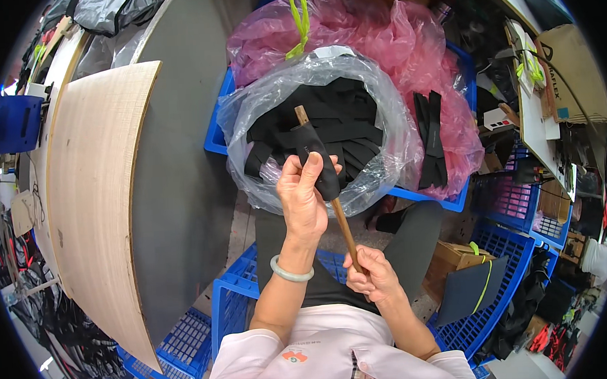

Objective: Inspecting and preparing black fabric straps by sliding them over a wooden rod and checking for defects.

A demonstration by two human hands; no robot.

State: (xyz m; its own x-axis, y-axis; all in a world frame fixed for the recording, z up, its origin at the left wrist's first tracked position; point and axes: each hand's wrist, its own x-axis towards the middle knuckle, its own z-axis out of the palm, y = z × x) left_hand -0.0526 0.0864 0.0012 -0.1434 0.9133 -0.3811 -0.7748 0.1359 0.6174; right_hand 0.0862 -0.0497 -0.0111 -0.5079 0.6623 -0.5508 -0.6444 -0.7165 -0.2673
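A slim wooden stick (343, 223) slants through the middle of the view, its tip poking out of a black fabric sleeve (308, 139). My left hand (302, 197) is closed round the sleeve, with the thumb lying along it. Lower down, my right hand (373, 274) grips the bare near end of the stick. Under the sleeve, a clear plastic bag (392, 175) gapes wide, holding many flat black fabric strips (343, 93). Several more black strips (431, 143) rest on pink plastic film (406, 56) to the right of the bag.
A blue crate (214, 129) stands beneath the bag and film. To my left is a pale wooden board (97, 192) beside a grey panel (180, 161). Other blue crates (516, 248) are at lower right, near a cardboard box (454, 263) and a dark flat sheet (472, 290).
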